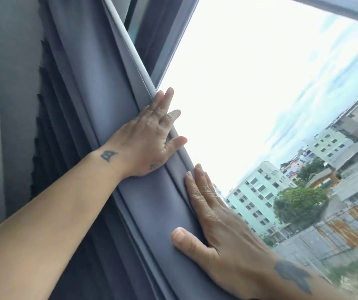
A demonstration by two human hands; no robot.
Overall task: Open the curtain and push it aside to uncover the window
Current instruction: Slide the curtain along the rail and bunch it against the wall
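A grey-blue curtain (91, 109) hangs bunched in thick folds along the left side of the window (249, 83), whose glass is uncovered to the right. My left hand (147, 135) lies flat on the curtain's leading edge, fingers spread and hooked slightly over the hem. Lower down, my right hand (212, 226) presses flat on the same folds with fingers together and thumb out. Neither hand closes around the fabric.
A pale wall (5, 105) stands left of the curtain. The dark window frame (165, 40) runs up beside the hem and across the top right. Outside are pale green buildings (258, 204), trees and rooftops.
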